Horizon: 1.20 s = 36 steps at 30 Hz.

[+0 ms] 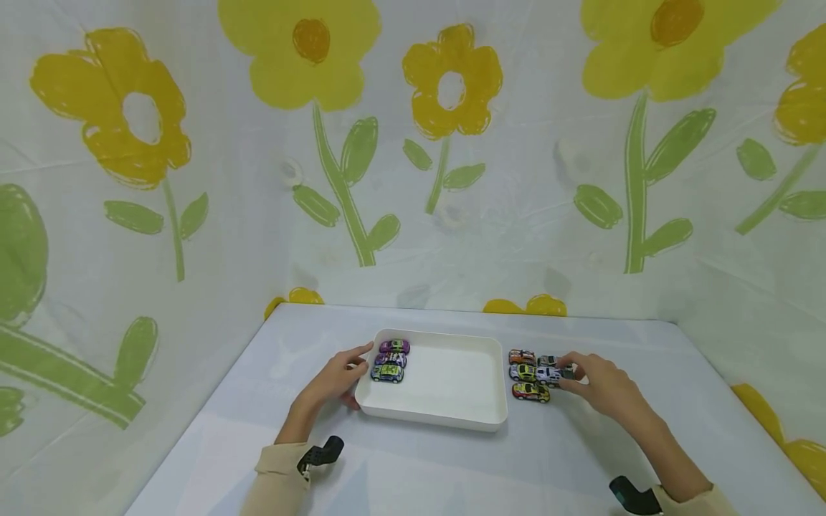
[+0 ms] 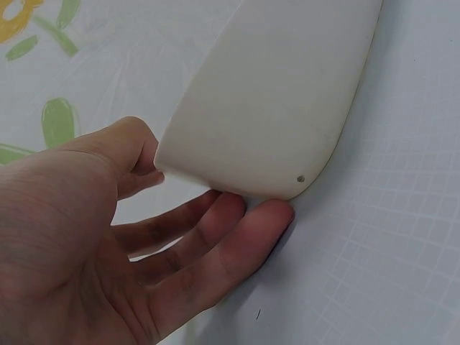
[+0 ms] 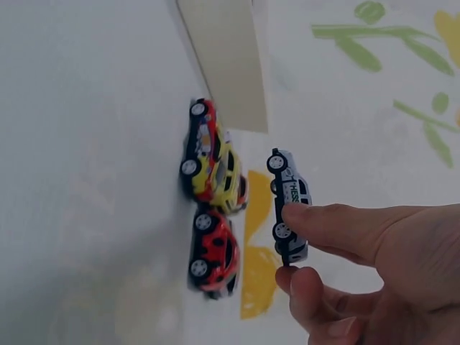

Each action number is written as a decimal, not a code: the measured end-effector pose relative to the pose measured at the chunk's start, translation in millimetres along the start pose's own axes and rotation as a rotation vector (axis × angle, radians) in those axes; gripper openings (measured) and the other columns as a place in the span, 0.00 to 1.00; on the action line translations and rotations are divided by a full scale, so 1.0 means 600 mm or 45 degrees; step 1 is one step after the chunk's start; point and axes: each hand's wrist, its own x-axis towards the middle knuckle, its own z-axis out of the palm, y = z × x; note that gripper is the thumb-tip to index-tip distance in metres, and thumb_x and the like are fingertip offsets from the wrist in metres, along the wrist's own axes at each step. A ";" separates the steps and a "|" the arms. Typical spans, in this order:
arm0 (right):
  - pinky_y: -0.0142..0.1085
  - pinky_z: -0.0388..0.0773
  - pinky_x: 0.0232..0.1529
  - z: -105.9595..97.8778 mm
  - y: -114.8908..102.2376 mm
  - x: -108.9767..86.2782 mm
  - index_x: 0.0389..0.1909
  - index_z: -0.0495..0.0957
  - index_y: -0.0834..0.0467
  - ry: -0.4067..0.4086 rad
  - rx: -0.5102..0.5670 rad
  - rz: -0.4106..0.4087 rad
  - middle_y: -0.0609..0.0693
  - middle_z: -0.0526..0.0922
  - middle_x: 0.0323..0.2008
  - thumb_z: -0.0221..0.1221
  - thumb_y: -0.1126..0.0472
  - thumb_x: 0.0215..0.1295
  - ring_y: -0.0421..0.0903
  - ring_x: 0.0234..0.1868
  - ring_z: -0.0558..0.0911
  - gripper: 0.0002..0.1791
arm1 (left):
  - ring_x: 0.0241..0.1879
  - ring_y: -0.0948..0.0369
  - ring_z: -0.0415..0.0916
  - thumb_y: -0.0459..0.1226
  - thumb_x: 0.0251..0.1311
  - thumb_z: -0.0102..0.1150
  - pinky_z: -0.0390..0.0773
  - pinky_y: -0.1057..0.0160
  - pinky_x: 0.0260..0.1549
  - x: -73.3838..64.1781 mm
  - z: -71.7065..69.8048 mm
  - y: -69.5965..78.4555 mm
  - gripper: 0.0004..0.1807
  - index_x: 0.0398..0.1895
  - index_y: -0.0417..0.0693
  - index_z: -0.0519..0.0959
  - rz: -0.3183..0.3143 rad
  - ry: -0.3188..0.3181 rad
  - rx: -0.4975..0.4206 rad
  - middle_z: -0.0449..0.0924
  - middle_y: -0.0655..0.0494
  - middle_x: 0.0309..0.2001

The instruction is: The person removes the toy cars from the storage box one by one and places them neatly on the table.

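Thumb by the rim and fingertips low on its wall, my left hand (image 1: 337,374) grips the left end of a white tray (image 1: 431,418). The left wrist view shows these fingers (image 2: 248,233) right at the corner of the tray wall (image 2: 266,93). My right hand (image 1: 603,383) pinches a white toy car (image 3: 289,190) with dark lettering, beside other toy cars right of the tray. Among them are a red-and-yellow car (image 1: 530,392), a yellow-and-black car (image 1: 523,372) and an orange car (image 1: 521,356). A red car with black spots (image 3: 213,251) shows in the right wrist view.
Inside the tray, along its left end, stand a purple car (image 1: 394,346), a purple-and-white car (image 1: 391,359) and a green-and-blue car (image 1: 387,373). A white table (image 1: 413,473) lies beneath. A flower-printed curtain (image 1: 503,244) surrounds the table's back and sides.
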 end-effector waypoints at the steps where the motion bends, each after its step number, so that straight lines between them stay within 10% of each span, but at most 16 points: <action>1: 0.41 0.78 0.26 0.000 0.004 -0.002 0.53 0.78 0.57 -0.002 0.000 0.000 0.57 0.84 0.38 0.65 0.55 0.61 0.52 0.37 0.80 0.20 | 0.38 0.55 0.80 0.37 0.68 0.50 0.86 0.55 0.17 0.001 0.000 0.001 0.30 0.74 0.57 0.63 -0.002 0.001 0.007 0.75 0.40 0.56; 36: 0.35 0.72 0.23 0.037 0.067 -0.008 0.53 0.77 0.56 -0.119 0.050 0.110 0.52 0.83 0.35 0.65 0.56 0.61 0.42 0.25 0.77 0.20 | 0.39 0.54 0.79 0.37 0.68 0.51 0.86 0.55 0.18 0.002 0.000 -0.002 0.30 0.74 0.59 0.63 -0.011 0.001 -0.028 0.74 0.40 0.57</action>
